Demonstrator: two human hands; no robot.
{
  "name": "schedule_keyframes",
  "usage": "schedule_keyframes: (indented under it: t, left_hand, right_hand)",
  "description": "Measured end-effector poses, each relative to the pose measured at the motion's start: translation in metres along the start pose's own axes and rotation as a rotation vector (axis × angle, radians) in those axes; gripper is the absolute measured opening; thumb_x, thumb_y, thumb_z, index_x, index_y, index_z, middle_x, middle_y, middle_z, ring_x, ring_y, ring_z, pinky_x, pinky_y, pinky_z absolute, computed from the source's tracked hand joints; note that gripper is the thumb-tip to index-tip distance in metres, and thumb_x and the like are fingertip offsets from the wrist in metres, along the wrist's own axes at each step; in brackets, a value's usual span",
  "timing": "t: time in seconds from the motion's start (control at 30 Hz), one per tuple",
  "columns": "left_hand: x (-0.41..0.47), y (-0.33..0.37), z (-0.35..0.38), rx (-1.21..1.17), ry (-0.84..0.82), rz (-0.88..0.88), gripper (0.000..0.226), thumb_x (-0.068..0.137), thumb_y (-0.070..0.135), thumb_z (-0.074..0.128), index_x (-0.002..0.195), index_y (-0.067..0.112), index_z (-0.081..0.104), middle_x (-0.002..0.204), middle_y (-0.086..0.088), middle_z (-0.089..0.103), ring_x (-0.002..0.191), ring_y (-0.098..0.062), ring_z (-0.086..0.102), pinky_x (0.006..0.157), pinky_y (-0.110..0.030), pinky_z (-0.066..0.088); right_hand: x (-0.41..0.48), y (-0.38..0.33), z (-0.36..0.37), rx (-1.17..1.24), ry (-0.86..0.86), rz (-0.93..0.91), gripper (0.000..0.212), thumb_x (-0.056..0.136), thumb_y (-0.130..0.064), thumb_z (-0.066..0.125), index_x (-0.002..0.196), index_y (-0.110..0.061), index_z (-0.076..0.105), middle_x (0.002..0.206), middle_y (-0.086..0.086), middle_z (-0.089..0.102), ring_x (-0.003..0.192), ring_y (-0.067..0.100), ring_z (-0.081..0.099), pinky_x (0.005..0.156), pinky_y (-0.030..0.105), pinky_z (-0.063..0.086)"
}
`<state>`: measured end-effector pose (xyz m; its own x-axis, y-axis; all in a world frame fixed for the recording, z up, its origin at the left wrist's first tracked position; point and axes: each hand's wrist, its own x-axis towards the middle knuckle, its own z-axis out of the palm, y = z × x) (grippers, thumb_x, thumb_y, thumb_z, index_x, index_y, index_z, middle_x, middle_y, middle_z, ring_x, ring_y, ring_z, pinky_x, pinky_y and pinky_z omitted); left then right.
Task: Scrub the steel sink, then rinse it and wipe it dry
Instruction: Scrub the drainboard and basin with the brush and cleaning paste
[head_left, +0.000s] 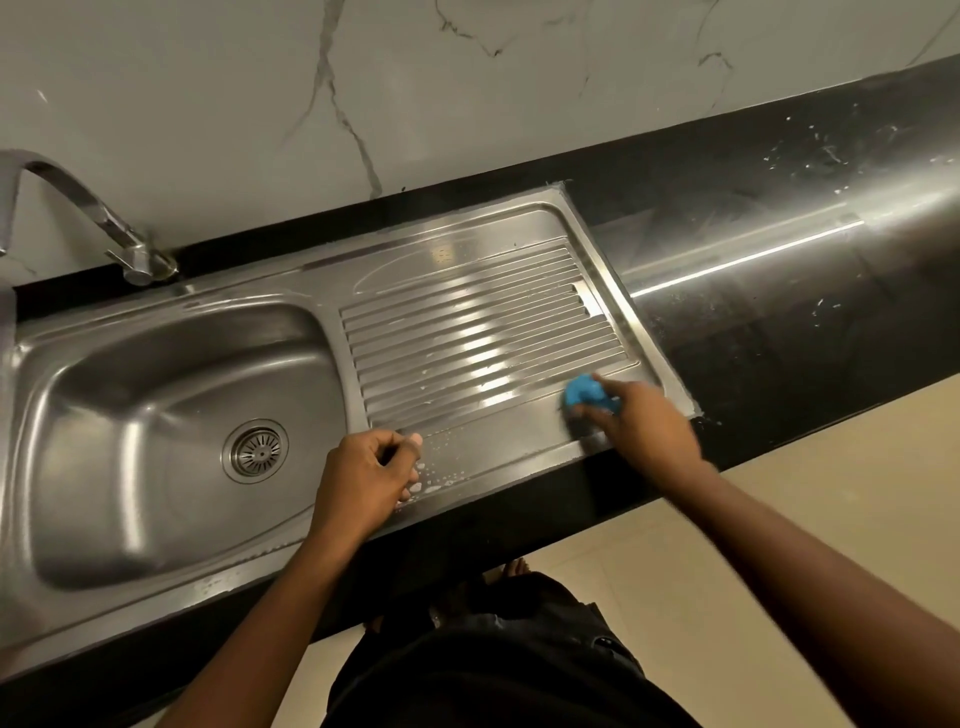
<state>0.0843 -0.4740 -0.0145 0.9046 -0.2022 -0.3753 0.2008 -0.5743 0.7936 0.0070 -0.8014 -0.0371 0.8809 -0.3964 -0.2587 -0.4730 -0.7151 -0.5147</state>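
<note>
Right hand (641, 418) grips blue scrubber (584, 392) at drainboard's (467, 322) four o'clock, left hand (363, 475) clenched empty at seven — suds (434, 483) there could let that bracing fist slip.

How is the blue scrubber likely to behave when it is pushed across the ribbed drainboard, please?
The blue scrubber looks soft and rounded under the right hand, so it probably squashes rather than rolls. It seems light, since the fingers alone cover it. Suds on the drainboard suggest it may slide easily.
</note>
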Motion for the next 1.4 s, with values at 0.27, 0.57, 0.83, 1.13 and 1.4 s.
schedule_keyframes:
  t: [0.27,0.57,0.83,1.13,1.4]
  left_hand:
    - [-0.005,-0.003,0.003,0.024,-0.005,-0.01,0.023,0.102,0.038,0.067,0.088,0.023,0.077,0.071,0.003,0.077,0.058,-0.011,0.072,0.06,-0.03,0.06]
    - [0.0,0.008,0.011,0.018,-0.011,0.009,0.026,0.102,0.038,0.067,0.084,0.022,0.077,0.07,0.002,0.076,0.06,-0.015,0.073,0.065,-0.037,0.065]
    - [-0.004,0.012,0.021,0.04,-0.027,0.008,0.025,0.102,0.04,0.067,0.085,0.023,0.076,0.07,0.004,0.076,0.06,-0.014,0.073,0.067,-0.043,0.066]
    - [-0.005,0.017,0.033,0.052,-0.064,0.008,0.024,0.102,0.04,0.066,0.085,0.027,0.076,0.072,0.006,0.076,0.061,-0.013,0.073,0.071,-0.046,0.066]
    - [0.001,0.028,0.041,0.075,-0.076,0.025,0.027,0.102,0.041,0.065,0.084,0.025,0.076,0.071,0.006,0.076,0.061,-0.011,0.073,0.069,-0.043,0.066]
  right_hand:
    - [0.021,-0.015,-0.005,0.089,0.045,0.096,0.052,0.096,-0.048,0.067,0.141,-0.025,0.057,0.112,0.0,0.07,0.08,0.003,0.065,0.068,0.023,0.054]
    - [-0.022,-0.049,0.047,-0.054,-0.184,-0.156,0.065,0.092,-0.067,0.061,0.148,-0.038,0.05,0.128,-0.002,0.068,0.106,0.013,0.066,0.093,0.037,0.058]
    - [0.015,0.033,-0.058,-0.113,-0.013,0.096,0.061,0.092,-0.053,0.068,0.145,-0.025,0.055,0.119,0.005,0.072,0.088,0.012,0.069,0.075,0.032,0.06]
    - [0.0,0.024,-0.05,-0.018,-0.061,0.17,0.053,0.093,-0.047,0.071,0.137,-0.02,0.062,0.116,0.004,0.073,0.086,0.009,0.069,0.078,0.032,0.06]
    - [-0.018,-0.054,0.031,0.055,-0.235,0.012,0.052,0.086,-0.057,0.075,0.124,-0.021,0.069,0.106,-0.005,0.071,0.085,0.009,0.068,0.079,0.036,0.061]
